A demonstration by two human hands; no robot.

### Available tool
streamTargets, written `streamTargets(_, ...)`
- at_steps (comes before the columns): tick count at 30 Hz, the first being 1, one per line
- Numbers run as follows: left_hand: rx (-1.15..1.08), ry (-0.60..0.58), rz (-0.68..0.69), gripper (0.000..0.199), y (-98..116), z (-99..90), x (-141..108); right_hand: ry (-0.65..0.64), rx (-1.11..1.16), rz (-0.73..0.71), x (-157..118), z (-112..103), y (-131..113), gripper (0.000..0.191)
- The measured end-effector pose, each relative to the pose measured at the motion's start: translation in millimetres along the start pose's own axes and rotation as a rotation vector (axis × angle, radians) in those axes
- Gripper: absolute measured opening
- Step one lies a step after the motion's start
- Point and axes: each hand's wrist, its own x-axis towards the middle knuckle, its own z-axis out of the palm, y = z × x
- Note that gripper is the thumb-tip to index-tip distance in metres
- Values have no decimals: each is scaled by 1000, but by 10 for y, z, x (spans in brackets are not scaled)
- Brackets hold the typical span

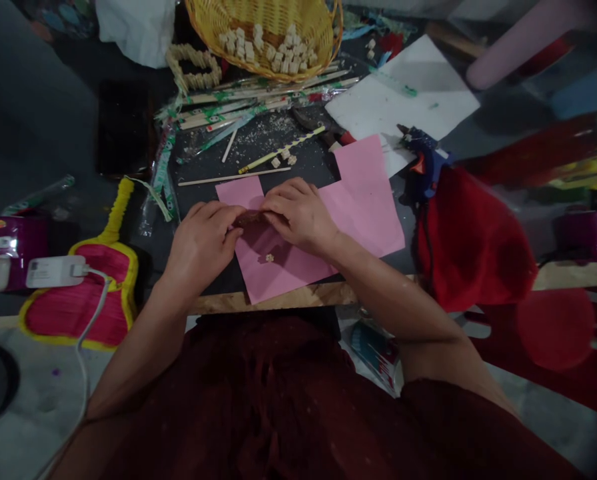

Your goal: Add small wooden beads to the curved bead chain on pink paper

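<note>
A small dark brown strip (252, 219) is pinched at both ends, its left end by my left hand (203, 243) and its right end by my right hand (301, 217). Both hands are closed, and the fingertips hide the strip's ends. Beneath them lies a pink paper sheet (368, 213) with cut-out corners. One tiny pale piece (269, 258) rests on the paper just below the strip. Beyond my fingers are a thin wooden stick (233, 177), a yellow pencil (281, 151) and a few small wooden bits (284, 159).
Behind lie a yellow basket (266, 37) of wooden bits, wrapped sticks (258, 100) and pliers (323, 127). A blue glue gun (425, 157) and red cloth (471, 247) are on the right. A pink-and-yellow fan-shaped item (86, 287), charger (56, 271) and phone (123, 127) sit left.
</note>
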Motion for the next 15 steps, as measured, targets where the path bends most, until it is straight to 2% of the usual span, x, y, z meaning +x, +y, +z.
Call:
streamTargets(6,8,4,-28,30,-68,-30,-56,2,9,-2,-3,-3,4,27)
streamTargets(15,-2,8,6,31,-100,13,-96,6,19,-9,-5,-25,-6,31)
